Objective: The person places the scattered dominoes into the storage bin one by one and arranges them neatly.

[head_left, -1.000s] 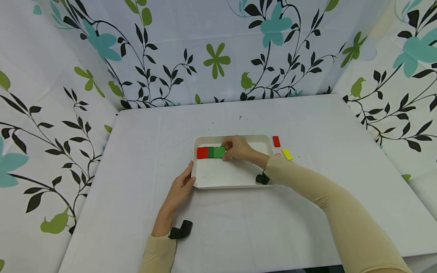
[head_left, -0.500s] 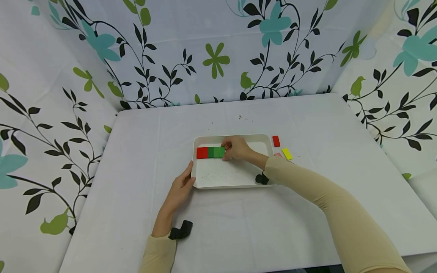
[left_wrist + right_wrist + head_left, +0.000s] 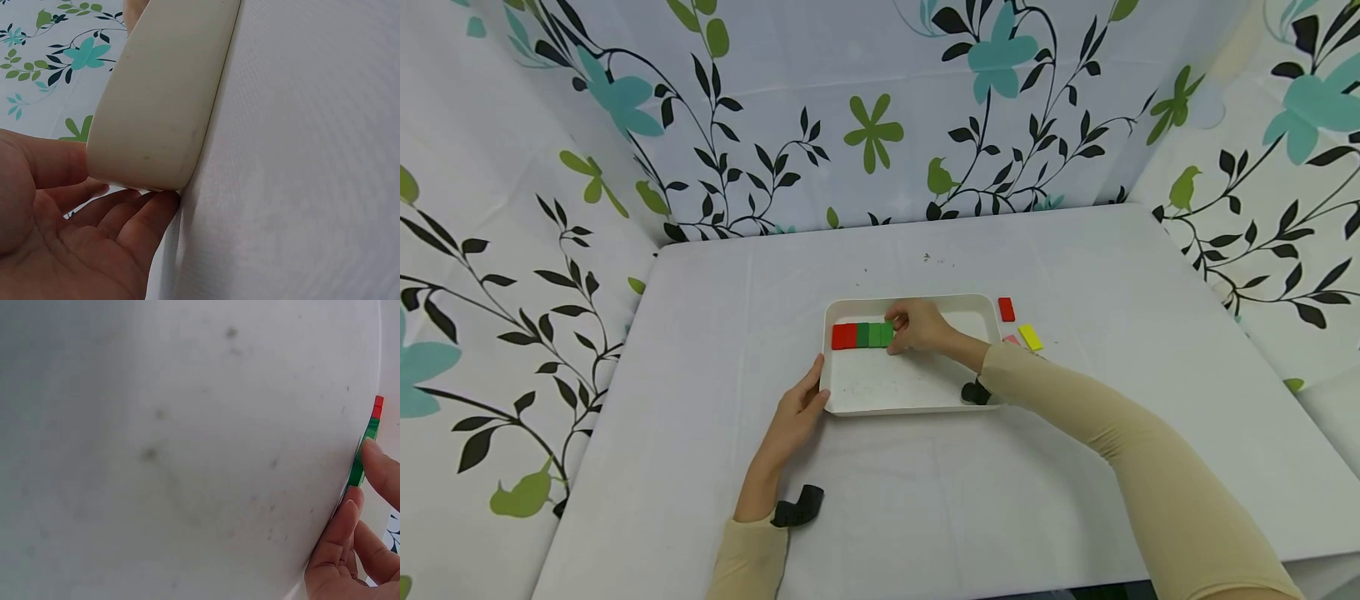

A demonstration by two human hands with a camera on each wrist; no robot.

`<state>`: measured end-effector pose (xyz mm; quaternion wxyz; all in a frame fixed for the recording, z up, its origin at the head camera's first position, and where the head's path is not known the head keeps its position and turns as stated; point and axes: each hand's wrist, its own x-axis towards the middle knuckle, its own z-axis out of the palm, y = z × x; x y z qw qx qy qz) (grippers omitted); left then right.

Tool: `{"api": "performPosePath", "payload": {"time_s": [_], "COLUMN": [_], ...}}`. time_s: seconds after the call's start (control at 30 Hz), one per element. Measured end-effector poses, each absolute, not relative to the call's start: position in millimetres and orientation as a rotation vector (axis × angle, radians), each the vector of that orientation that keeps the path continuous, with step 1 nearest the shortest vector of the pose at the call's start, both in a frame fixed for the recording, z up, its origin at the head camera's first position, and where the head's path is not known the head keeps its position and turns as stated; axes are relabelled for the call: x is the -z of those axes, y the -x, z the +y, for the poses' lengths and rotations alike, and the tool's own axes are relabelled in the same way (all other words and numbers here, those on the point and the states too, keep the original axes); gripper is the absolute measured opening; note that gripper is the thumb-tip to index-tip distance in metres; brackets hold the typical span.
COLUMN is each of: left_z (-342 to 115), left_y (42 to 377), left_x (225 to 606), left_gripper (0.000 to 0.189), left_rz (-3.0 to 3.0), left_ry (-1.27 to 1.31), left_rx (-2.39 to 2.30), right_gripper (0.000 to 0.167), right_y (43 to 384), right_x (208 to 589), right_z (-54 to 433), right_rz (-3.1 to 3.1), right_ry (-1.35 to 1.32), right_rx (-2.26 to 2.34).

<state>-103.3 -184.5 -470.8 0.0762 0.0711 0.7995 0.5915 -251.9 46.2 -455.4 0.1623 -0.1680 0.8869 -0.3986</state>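
Note:
In the head view, a shallow white tray holds a row of flat tiles, with red tiles at the left and green tiles beside them. My right hand grips the row's right-end green tile between thumb and finger. The right wrist view shows that thumb on the green tiles and a fingertip at their end. At the tray's near left corner, my left hand holds the tray from outside. In the left wrist view its fingertips touch the tray wall.
Right of the tray lie a red tile, a yellow tile and a pink tile partly hidden by the right sleeve. The white-covered table meets patterned cloth walls at the back and sides.
Both hands, the tray and the tiles stay in the same places. Only the head view has shifted very slightly.

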Motion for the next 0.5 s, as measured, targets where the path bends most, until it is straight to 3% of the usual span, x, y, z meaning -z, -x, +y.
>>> {"api": "performPosePath", "payload": {"time_s": [0.23,0.5], "left_z": [-184,-184], "left_y": [103,104], "left_x": [472,472], "left_gripper": [0.059,0.059], "left_rz": [2.404,2.413], "left_ry": [-0.207,-0.195], "left_rx": [-1.775,-1.756], "right_gripper": [0.06,0.055], "right_y": [252,248], "right_x": [437,391], "right_z": [57,91], "right_rz": [2.531,2.508], "right_ry": [0.524,0.522], "right_rx": [1.125,1.276]}}
